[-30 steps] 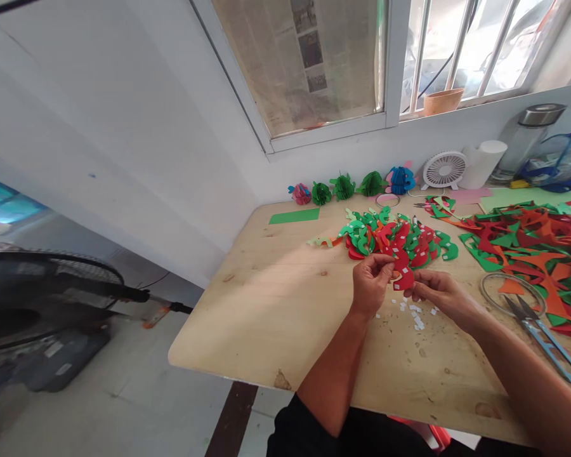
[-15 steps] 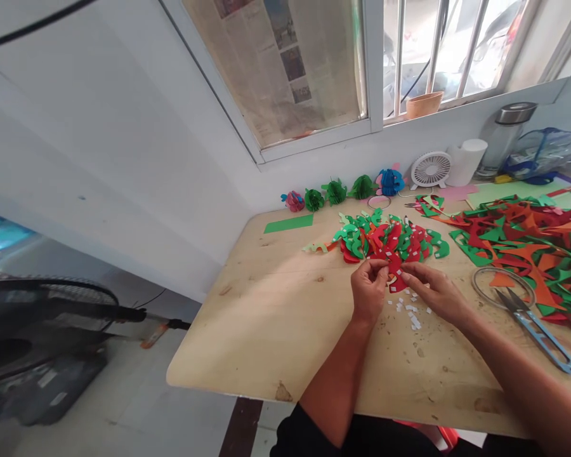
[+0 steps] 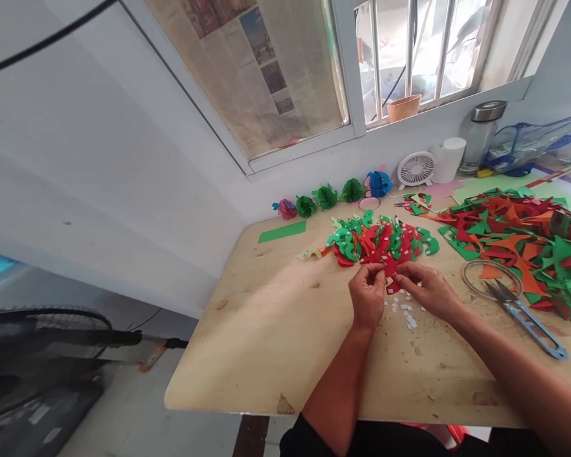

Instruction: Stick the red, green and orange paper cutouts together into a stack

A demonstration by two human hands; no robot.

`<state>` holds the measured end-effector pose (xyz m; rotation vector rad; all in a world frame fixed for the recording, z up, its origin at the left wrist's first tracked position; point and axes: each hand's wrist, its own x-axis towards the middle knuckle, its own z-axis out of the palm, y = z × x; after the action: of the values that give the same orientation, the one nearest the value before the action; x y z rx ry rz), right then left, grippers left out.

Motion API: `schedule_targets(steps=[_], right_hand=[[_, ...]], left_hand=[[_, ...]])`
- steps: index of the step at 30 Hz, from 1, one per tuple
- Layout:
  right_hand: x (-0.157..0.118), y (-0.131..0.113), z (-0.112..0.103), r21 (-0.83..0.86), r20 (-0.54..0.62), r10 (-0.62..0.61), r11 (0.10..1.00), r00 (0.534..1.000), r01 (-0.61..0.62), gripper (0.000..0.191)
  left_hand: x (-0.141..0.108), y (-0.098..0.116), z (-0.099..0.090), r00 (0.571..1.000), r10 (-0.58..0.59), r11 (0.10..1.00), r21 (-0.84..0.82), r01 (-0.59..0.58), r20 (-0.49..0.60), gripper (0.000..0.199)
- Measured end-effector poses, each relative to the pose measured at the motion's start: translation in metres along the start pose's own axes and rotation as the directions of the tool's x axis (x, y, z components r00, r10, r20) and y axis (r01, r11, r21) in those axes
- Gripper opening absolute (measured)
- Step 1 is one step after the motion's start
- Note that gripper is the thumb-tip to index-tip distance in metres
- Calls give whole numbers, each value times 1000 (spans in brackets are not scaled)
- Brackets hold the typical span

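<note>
Between my two hands is a red paper cut-out point(image 3: 391, 268) bearing small white squares. My left hand point(image 3: 367, 297) pinches its left edge with thumb and fingertips. From the other side, my right hand point(image 3: 428, 289) has its fingertips closed on the cut-out's right edge. Just beyond lies a heap of curved green cut-outs point(image 3: 345, 242) and red ones, many dotted with white squares. Loose small white squares point(image 3: 409, 315) are scattered on the wooden table point(image 3: 257, 330) below my hands.
Blue-handled snips point(image 3: 533, 327) lie on the right by a metal ring point(image 3: 466, 279). Behind them spreads a pile of paper scraps point(image 3: 518, 235). Along the wall stand folded paper figures point(image 3: 327, 197), a small white fan point(image 3: 416, 169) and a glass bottle point(image 3: 478, 143). A green strip point(image 3: 282, 231) lies left.
My right fingertips have come slightly closer to my left ones at the red cut-out. The left hand keeps its pinch. The camera view has turned a little to the right.
</note>
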<state>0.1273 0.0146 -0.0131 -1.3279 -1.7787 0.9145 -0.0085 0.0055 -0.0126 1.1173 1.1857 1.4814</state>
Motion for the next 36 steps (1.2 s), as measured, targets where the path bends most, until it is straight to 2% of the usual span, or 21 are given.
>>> schedule_targets(steps=[3,9,13,18,27,31,36], right_hand=[[1,1,1,112,-9,21,993,1000,-20,34],[1,-5,-2,267,47,72,960,996,-82,35],[1,-10,-5,301,59,109,946,992,-122,35],[1,-6,-4,360,70,99,925,993,-118,37],[2,-11,-5,402,68,129,904,989,-146,41],[0,-11,-6,430,105,146,885,984,-177,38],[-2,-8,-7,473,239,144,847,960,-245,36]], left_hand=[[0,-1,1,1000,-4,1000,6,4,-3,13],[-2,2,2,1000,-1,1000,7,1,1,11],[-3,2,2,999,-4,1000,11,4,37,11],[-3,0,2,998,-16,1000,-13,17,63,13],[-3,-1,1,997,-36,999,2,36,67,14],[2,2,-3,996,-52,993,-105,59,69,26],[10,12,-15,961,-107,931,-313,187,255,44]])
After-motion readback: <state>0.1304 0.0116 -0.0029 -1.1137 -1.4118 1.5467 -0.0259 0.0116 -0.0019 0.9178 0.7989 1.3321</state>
